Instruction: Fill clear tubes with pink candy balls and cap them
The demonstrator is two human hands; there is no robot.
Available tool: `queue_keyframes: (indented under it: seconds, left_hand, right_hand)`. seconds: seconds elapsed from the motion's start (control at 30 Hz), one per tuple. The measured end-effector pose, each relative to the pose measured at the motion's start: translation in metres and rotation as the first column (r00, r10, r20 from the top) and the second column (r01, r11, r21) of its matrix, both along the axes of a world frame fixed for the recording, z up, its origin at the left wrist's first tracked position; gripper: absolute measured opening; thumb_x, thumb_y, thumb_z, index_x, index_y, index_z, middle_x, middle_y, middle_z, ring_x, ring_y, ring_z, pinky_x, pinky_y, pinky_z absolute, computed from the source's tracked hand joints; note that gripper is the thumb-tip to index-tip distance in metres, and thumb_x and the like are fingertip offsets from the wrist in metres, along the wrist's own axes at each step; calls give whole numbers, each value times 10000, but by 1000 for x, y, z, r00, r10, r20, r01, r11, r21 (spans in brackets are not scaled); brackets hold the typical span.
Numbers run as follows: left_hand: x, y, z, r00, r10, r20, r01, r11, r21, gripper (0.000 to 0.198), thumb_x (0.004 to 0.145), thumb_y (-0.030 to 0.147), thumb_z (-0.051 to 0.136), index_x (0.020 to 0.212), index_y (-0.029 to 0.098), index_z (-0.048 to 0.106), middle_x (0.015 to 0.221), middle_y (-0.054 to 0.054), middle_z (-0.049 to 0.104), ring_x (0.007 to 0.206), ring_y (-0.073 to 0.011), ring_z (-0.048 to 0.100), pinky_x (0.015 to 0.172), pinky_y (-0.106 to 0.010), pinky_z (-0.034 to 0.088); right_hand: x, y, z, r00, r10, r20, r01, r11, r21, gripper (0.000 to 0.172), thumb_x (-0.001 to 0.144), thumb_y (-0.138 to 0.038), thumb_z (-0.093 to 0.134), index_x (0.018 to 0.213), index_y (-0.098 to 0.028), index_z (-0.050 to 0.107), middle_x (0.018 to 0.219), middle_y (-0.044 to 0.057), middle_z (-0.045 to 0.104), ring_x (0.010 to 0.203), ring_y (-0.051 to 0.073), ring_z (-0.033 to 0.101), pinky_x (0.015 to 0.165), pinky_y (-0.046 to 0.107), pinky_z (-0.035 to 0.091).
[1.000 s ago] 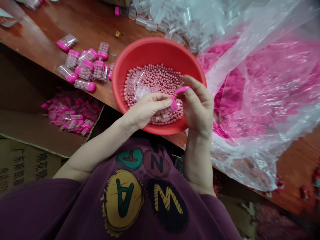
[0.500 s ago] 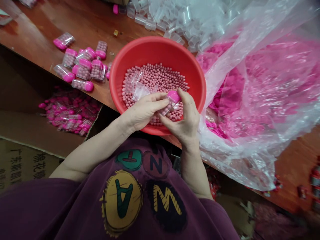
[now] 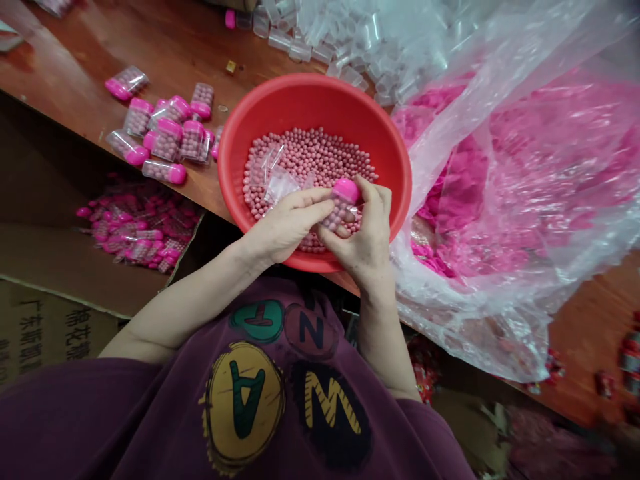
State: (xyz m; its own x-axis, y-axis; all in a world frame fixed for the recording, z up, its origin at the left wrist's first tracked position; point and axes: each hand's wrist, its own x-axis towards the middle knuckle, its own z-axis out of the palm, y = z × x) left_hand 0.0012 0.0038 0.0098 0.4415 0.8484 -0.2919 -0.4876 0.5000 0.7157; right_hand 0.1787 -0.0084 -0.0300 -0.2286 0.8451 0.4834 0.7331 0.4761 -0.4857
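Over the front of a red bowl [image 3: 305, 100], both my hands grip one small clear bottle [image 3: 340, 203] with a pink cap, filled with pink beads. My left hand [image 3: 290, 223] pinches its left side between thumb and fingers. On the right, my right hand [image 3: 367, 230] curls around the bottle, its index finger by the cap and its thumb near the lower end. Beneath them, loose pink beads [image 3: 325, 153] cover the bowl's bottom. Several empty clear bottles [image 3: 280, 185] lie on the beads at the left.
Capped, filled bottles [image 3: 167, 139] lie left of the bowl on the wooden table [image 3: 195, 47]. Below the edge, a cardboard box [image 3: 45, 247] holds many more. Empty clear bottles [image 3: 300, 50] are heaped behind. A plastic bag [image 3: 480, 307] of pink pieces spreads at right.
The bottle has turned slightly between my fingers and now shows more of its beads. My right hand has shifted a little to the left.
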Motion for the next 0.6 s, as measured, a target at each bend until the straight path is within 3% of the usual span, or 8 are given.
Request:
queue_keyframes:
  seconds: [0.13, 0.23, 0.33, 0.47, 0.53, 0.6]
  left_hand:
    - [-1, -1, 3, 1000, -7, -4, 7, 1000, -29, 149, 1031, 128, 657, 918, 132, 754, 891, -69, 799, 794, -141, 769, 838, -259, 634]
    - [-1, -2, 7, 999, -23, -25, 22, 999, -47, 196, 1050, 113, 617, 902, 130, 744, 852, -59, 779, 711, -118, 723, 773, -237, 618]
    - [1, -3, 8, 996, -27, -85, 26, 999, -23, 197, 1057, 116, 601, 924, 137, 744, 831, -40, 747, 677, -111, 678, 723, -232, 590]
    - [5, -4, -2, 937, 144, -318, -58, 963, 265, 195, 1025, 80, 585, 967, 160, 752, 858, -14, 714, 807, -133, 671, 860, -258, 579]
    - [6, -6, -8, 874, 219, -434, -20, 908, 418, 195, 1017, 86, 574, 980, 168, 747, 853, -8, 693, 864, -153, 665, 977, -300, 572]
    - [7, -6, -14, 838, 218, -501, 55, 879, 474, 196, 1027, 114, 552, 993, 164, 739, 861, -19, 691, 889, -176, 667, 1038, -355, 574]
  right_hand:
    - [-4, -2, 1, 1000, -22, -9, 23, 995, 98, 761, 897, -418, 805, 1569, -266, 484, 1395, 158, 640, 1325, 381, 639, 1175, 657, 571]
    - [-6, -4, 1, 999, -23, 28, 16, 973, 229, 703, 897, -402, 792, 1522, -274, 498, 1274, 137, 657, 1183, 363, 665, 1044, 627, 617]
    - [-5, -5, 2, 997, -28, 76, 9, 971, 237, 726, 876, -436, 794, 1514, -283, 482, 1235, 124, 662, 1110, 354, 667, 981, 614, 627]
    - [-5, -6, 0, 990, -48, 133, 36, 995, 90, 758, 941, -407, 712, 1623, -245, 423, 1450, 188, 662, 1306, 405, 653, 1139, 677, 547]
    - [-5, -7, 0, 983, -54, 175, 43, 997, 67, 734, 972, -374, 648, 1648, -207, 415, 1491, 210, 658, 1338, 417, 649, 1168, 694, 512]
    - [-5, -8, 0, 970, -79, 232, 62, 995, 78, 679, 988, -363, 607, 1621, -177, 449, 1432, 212, 685, 1286, 408, 666, 1140, 677, 516]
